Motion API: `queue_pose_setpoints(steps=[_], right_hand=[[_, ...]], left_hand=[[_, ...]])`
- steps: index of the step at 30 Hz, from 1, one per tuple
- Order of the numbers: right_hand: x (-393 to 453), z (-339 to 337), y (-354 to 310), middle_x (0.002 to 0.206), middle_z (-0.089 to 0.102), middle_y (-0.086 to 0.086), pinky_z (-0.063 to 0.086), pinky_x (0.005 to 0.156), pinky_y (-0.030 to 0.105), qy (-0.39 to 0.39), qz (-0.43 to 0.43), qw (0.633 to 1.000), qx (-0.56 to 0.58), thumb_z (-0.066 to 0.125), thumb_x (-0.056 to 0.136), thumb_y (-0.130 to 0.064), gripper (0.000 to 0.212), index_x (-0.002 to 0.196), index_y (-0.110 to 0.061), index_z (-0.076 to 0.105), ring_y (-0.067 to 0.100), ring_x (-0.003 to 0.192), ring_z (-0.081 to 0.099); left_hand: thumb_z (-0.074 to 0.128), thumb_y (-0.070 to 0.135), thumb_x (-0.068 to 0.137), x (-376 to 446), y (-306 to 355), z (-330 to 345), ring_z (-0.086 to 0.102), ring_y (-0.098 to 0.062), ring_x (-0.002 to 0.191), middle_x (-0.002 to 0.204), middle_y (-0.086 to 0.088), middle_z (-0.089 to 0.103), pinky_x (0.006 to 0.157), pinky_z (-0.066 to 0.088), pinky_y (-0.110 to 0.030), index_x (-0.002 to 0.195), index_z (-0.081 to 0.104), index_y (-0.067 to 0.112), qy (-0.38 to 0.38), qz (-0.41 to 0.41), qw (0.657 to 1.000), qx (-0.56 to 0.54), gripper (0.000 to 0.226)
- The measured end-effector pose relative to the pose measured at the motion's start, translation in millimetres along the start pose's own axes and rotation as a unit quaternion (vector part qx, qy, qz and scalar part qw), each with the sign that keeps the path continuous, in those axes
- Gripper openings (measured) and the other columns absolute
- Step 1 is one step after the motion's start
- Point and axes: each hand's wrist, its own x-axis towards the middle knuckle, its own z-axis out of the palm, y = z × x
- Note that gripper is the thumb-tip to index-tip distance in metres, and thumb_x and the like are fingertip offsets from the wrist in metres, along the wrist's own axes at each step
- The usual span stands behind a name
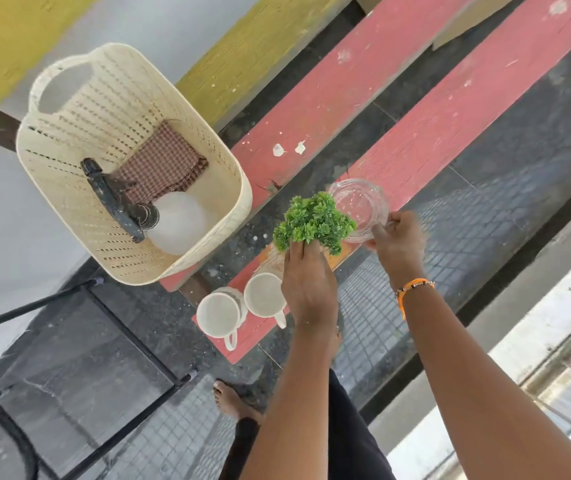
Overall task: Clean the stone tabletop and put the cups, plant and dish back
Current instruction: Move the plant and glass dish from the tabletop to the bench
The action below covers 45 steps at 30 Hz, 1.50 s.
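Both forearms bare, no sleeves in view. Right wrist [415, 289]: orange thread band plus a thin beaded bracelet, orange tail hanging down along the wrist. Left hand [308, 285]: no rings or bands visible. Dark trousers [350, 441]. Bare foot [232, 398].

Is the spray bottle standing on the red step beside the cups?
No, the spray bottle lies inside the cream basket, on the checked cloth.
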Motion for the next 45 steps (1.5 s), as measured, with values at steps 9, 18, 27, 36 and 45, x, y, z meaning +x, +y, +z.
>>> queue_pose_setpoints(steps=[9,18,27,36,45], right_hand=[[-1.1,-3.8,4.4,0.075,0.052,0.0,0.059,0.058,0.022,-0.023,0.005,0.995,0.095,0.063,0.086,-0.006,0.018,0.096,-0.014,0.052,0.016,0.068,0.066],[-16.8,-7.8,4.6,0.084,0.063,0.01,0.058,0.076,0.032,-0.052,0.046,0.991,0.116,0.06,0.089,-0.01,0.021,0.107,-0.009,0.05,0.014,0.066,0.065],[-70.8,-22.1,-26.7,0.064,0.053,-0.001,0.047,0.064,0.03,-0.066,0.004,0.994,0.084,0.055,0.091,-0.017,0.007,0.089,-0.01,0.054,0.013,0.057,0.049],[-152.9,6.5,-108.5,0.068,0.051,-0.003,0.042,0.063,0.029,-0.203,-0.212,0.956,0.016,0.058,0.089,-0.018,0.006,0.087,-0.012,0.058,0.015,0.064,0.048],[-172.6,102.1,-153.7,0.125,0.055,0.015,0.042,0.099,0.029,-0.301,-0.377,0.862,-0.153,0.055,0.087,0.0,0.042,0.129,-0.004,0.05,0.025,0.111,0.056]], left_hand=[[0.06,-0.004,0.082,-28.6,-0.8,2.1,0.053,-0.036,0.118,0.128,-0.02,0.055,0.096,0.046,-0.042,0.124,0.053,-0.001,-0.036,-0.039,0.999,-0.008,0.043],[0.049,0.006,0.091,-48.2,-0.5,-6.6,0.031,-0.023,0.137,0.146,-0.009,0.036,0.11,0.03,-0.035,0.139,0.038,0.01,-0.106,-0.079,0.99,-0.044,0.049],[0.057,0.005,0.085,-45.5,13.0,-53.7,0.049,-0.011,0.08,0.096,-0.001,0.054,0.069,0.043,-0.019,0.105,0.057,0.009,-0.033,-0.078,0.986,-0.144,0.021],[0.055,0.007,0.085,-23.4,-4.9,-149.6,0.059,-0.014,0.085,0.088,0.004,0.062,0.075,0.047,-0.019,0.087,0.06,0.028,0.1,-0.214,0.91,-0.342,0.022],[0.051,0.01,0.087,1.2,-71.3,-202.9,0.06,-0.016,0.094,0.091,0.006,0.063,0.092,0.051,-0.044,0.092,0.063,0.026,0.124,-0.342,0.854,-0.372,0.021]])
